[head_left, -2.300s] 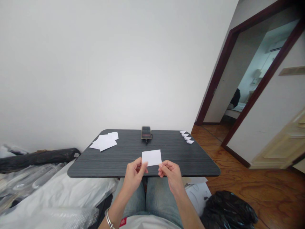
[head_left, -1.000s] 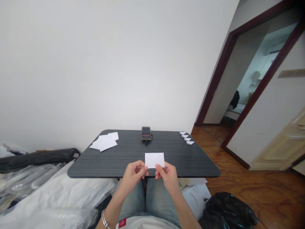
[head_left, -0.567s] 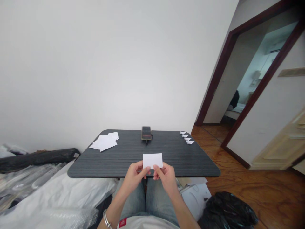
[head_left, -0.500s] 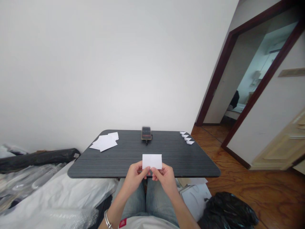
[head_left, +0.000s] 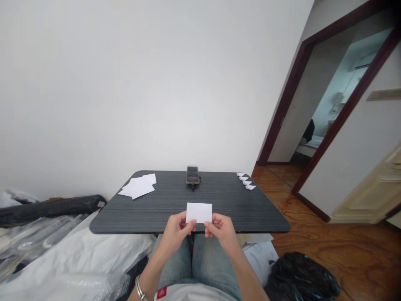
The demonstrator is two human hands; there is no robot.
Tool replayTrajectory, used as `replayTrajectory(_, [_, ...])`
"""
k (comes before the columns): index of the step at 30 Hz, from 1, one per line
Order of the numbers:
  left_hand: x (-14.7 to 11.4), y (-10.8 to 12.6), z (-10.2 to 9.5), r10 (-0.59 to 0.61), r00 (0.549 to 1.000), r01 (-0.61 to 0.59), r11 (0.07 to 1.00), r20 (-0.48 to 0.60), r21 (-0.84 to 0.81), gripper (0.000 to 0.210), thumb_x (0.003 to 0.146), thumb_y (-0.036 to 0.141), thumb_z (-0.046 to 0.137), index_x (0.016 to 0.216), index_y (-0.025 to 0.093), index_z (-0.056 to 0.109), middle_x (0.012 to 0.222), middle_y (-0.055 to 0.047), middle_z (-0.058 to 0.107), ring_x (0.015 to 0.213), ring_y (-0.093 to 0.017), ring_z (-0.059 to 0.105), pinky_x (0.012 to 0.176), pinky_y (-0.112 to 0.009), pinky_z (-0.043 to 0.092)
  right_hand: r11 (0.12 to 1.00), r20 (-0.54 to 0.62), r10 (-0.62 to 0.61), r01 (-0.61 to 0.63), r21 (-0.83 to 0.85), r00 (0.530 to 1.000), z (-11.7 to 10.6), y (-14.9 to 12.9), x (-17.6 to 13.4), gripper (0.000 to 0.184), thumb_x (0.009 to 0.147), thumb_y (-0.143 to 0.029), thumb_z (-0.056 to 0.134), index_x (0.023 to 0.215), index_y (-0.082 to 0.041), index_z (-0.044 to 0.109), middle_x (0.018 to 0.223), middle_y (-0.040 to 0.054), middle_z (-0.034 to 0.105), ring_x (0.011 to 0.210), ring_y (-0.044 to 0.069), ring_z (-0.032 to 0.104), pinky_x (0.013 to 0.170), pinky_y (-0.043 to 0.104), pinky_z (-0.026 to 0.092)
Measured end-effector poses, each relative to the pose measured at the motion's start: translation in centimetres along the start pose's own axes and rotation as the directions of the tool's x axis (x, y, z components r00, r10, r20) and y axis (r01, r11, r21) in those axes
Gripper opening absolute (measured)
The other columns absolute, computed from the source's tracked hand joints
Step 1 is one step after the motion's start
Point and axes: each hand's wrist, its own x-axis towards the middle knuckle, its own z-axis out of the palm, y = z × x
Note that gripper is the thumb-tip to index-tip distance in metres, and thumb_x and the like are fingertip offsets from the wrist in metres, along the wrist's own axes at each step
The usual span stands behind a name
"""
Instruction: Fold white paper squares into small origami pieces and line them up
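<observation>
A small white rectangle of paper (head_left: 199, 212) is held up above the near edge of the dark table (head_left: 169, 209). My left hand (head_left: 178, 228) pinches its lower left corner, thumb in front and fingers behind. At the lower right corner my right hand (head_left: 221, 229) grips it the same way. Whether the paper is folded or single cannot be made out. Loose white sheets (head_left: 138, 187) lie overlapping on the table's left side. Several small folded white paper pieces (head_left: 247, 182) form a row along the right edge.
A small dark device on a stand (head_left: 192, 175) is at the table's back middle, by the wall. Plastic-wrapped bundles (head_left: 72, 246) lie on the left. On the wooden floor at right sits a black plastic bag (head_left: 300, 276), beside a white bag (head_left: 260, 257).
My right hand has slid a little outward to the paper's right corner, so the thumbs are farther apart. The paper has shifted slightly left and tilts a touch.
</observation>
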Motion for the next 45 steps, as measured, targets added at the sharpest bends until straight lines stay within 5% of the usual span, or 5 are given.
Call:
replayTrajectory(14, [0.2, 0.4, -0.2, -0.06, 0.99, 0.052, 0.997, -0.129, -0.06, 0.024, 0.073, 0.035, 0.057, 0.076, 0.012, 0.061, 0.053, 0.002, 0.055, 0.042, -0.007, 0.043, 0.04, -0.017, 0.033, 0.999, 0.092, 0.015, -0.019, 0.04, 0.996, -1.0, 0.0, 0.3, 0.031, 0.065, -0.037, 0.068, 0.083, -0.016, 0.056, 0.058, -0.0015, 0.061, 0.048, 0.011, 0.058, 0.041, 0.017, 0.04])
replayTrajectory(25, [-0.4, -1.0, 1.1, -0.084, 0.971, 0.087, 0.996, 0.224, -0.003, 0.029, 0.075, 0.037, 0.055, 0.064, 0.011, 0.056, 0.054, 0.0, 0.056, 0.048, -0.009, 0.048, 0.045, -0.018, 0.036, 0.989, -0.248, -0.148, 0.143, -0.038, 0.957, -0.7, 0.2, 1.0, 0.032, 0.071, -0.042, 0.061, 0.057, -0.016, 0.052, 0.045, -0.0013, 0.056, 0.039, 0.008, 0.049, 0.038, 0.018, 0.035])
replayTrajectory(31, [0.5, -0.8, 0.0, -0.08, 0.996, 0.069, 0.976, -0.044, -0.205, 0.045, 0.08, 0.052, 0.037, 0.074, 0.012, 0.056, 0.062, -0.003, 0.055, 0.054, -0.012, 0.05, 0.038, -0.017, 0.034, 0.998, -0.129, -0.053, 0.048, -0.035, 0.99, -1.9, -0.1, 1.1, 0.034, 0.065, -0.043, 0.067, 0.053, -0.016, 0.05, 0.042, -0.0028, 0.054, 0.036, 0.008, 0.047, 0.038, 0.019, 0.037])
replayTrajectory(35, [0.7, -1.0, -0.1, -0.093, 0.995, 0.088, 0.982, -0.022, -0.169, 0.035, 0.074, 0.047, 0.052, 0.073, 0.012, 0.057, 0.058, 0.0, 0.052, 0.052, -0.01, 0.045, 0.042, -0.017, 0.031, 0.999, -0.04, 0.0, -0.002, -0.04, 0.999, -1.7, -0.1, 1.2, 0.034, 0.061, -0.042, 0.07, 0.052, -0.017, 0.049, 0.041, -0.0034, 0.054, 0.035, 0.008, 0.046, 0.038, 0.019, 0.039])
replayTrajectory(45, [0.7, -1.6, 0.7, -0.044, 0.997, 0.033, 0.986, -0.064, -0.162, 0.032, 0.07, 0.04, 0.058, 0.057, 0.014, 0.045, 0.052, 0.005, 0.041, 0.049, -0.008, 0.036, 0.047, -0.019, 0.026, 0.995, -0.111, -0.095, 0.092, -0.036, 0.989, -1.1, 0.9, 1.4, 0.031, 0.073, -0.043, 0.059, 0.059, -0.015, 0.054, 0.047, -0.0029, 0.053, 0.038, 0.006, 0.046, 0.037, 0.016, 0.033])
